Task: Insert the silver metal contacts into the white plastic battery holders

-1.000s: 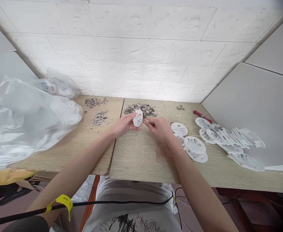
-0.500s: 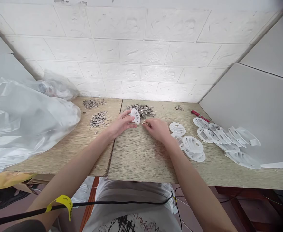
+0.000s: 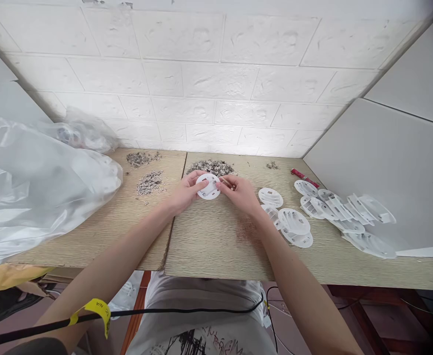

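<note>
Between both hands is a round white plastic battery cover with slots, its flat face turned up toward me. My left hand grips its left side, thumb on top and fingers behind. On the right edge rests the thumb of my right hand, whose other fingers curl behind; a thin metal piece seems to lie among them, too small to make out. Just behind the cover spreads a heap of small metal contacts. Several similar white covers lie right of my right hand.
More white covers are stacked at the right beside a red pen-like tool. Small metal piles lie at left, near a large plastic bag. A black cable crosses before my body. A brick wall closes the back.
The cover has turned from a tilted position to face me more fully. My right hand has come up to its right edge, its thumb now on it.
</note>
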